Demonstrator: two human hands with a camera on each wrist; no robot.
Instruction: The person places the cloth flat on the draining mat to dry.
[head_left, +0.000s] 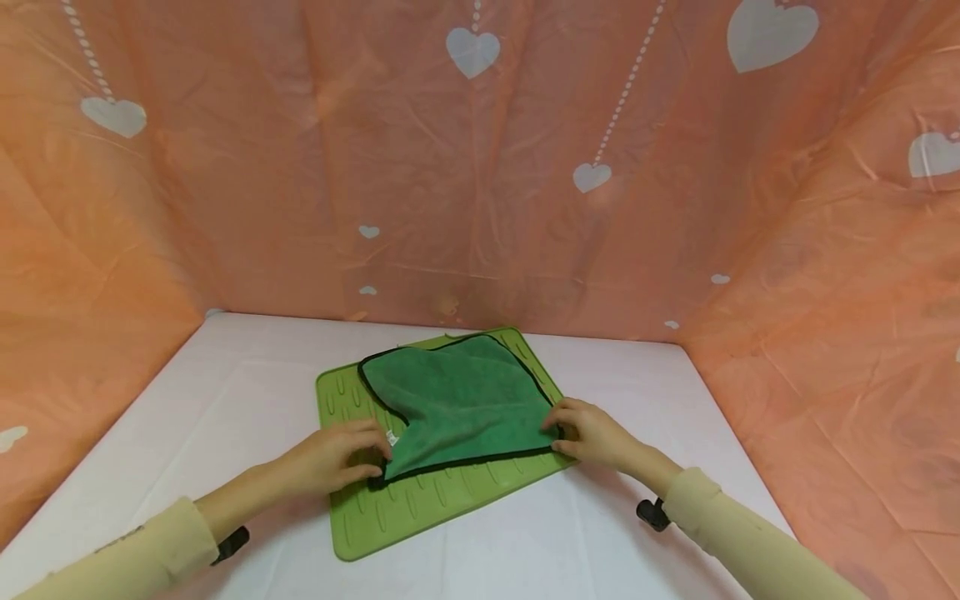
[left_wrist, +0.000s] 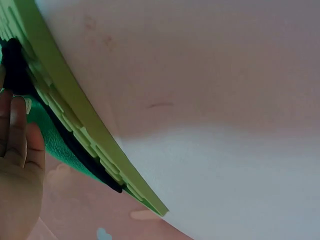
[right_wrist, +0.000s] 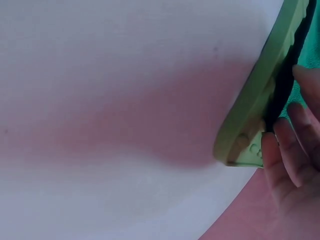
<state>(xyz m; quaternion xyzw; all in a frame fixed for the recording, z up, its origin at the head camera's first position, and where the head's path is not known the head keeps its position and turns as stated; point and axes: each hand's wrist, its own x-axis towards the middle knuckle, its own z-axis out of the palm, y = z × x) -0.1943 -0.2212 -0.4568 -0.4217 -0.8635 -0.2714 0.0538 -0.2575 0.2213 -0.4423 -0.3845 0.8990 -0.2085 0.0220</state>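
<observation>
A dark green cloth (head_left: 465, 392) with a black border lies rumpled over a lime green ribbed mat (head_left: 442, 504). Its left side folds inward, and a small white tag (head_left: 392, 437) shows there. My left hand (head_left: 341, 457) pinches the cloth's near left corner; in the left wrist view the dark border bunches up beside the fingers (left_wrist: 19, 125), while the thumb is mostly hidden. At the near right corner, my right hand (head_left: 592, 433) has its thumb and curled fingers on the border, as the right wrist view also shows at the fingers (right_wrist: 277, 152).
The mat rests at an angle on a white-covered table (head_left: 262, 392). Peach curtains (head_left: 420, 192) with white hearts hang behind the table and on both sides. Dark wrist-worn devices show under both forearms.
</observation>
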